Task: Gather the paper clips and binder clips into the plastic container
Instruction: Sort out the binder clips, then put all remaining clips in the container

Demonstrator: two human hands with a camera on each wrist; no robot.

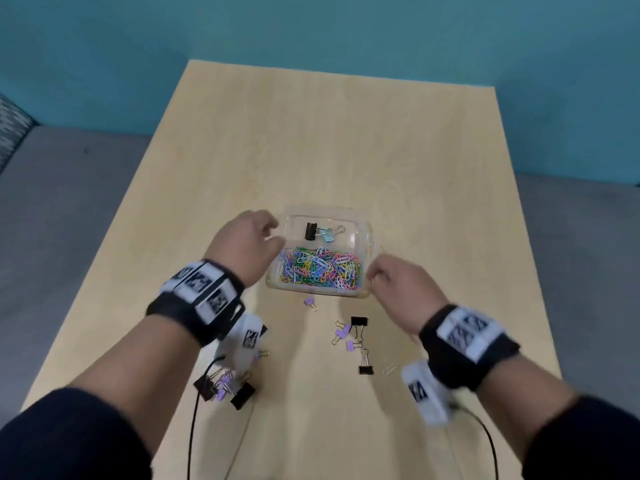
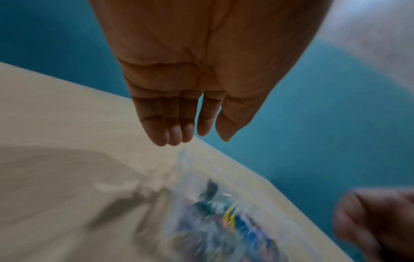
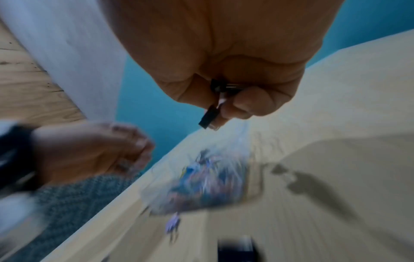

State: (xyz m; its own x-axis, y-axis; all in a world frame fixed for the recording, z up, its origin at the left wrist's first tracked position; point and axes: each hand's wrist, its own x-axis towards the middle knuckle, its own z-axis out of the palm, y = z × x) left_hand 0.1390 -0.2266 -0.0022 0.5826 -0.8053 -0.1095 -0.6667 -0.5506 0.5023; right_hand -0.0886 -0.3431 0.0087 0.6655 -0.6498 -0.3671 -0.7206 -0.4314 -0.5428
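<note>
A clear plastic container (image 1: 320,293) sits mid-table; coloured paper clips (image 1: 320,268) fill its near part, and a black binder clip (image 1: 310,231) and a blue one (image 1: 327,235) lie in the far part. My left hand (image 1: 273,232) hovers at the container's left edge; in the left wrist view its fingers (image 2: 177,134) are straight and hold nothing. My right hand (image 1: 375,275) is at the container's near right corner. The right wrist view shows it pinching a small black binder clip (image 3: 209,117) above the blurred container (image 3: 156,196).
Loose binder clips lie on the wooden table (image 1: 346,140) in front of the container: a purple one (image 1: 310,303), a purple and black cluster (image 1: 350,335), a black one (image 1: 366,368), more below my left wrist (image 1: 225,388). A pale paper clip (image 1: 389,368) lies nearby.
</note>
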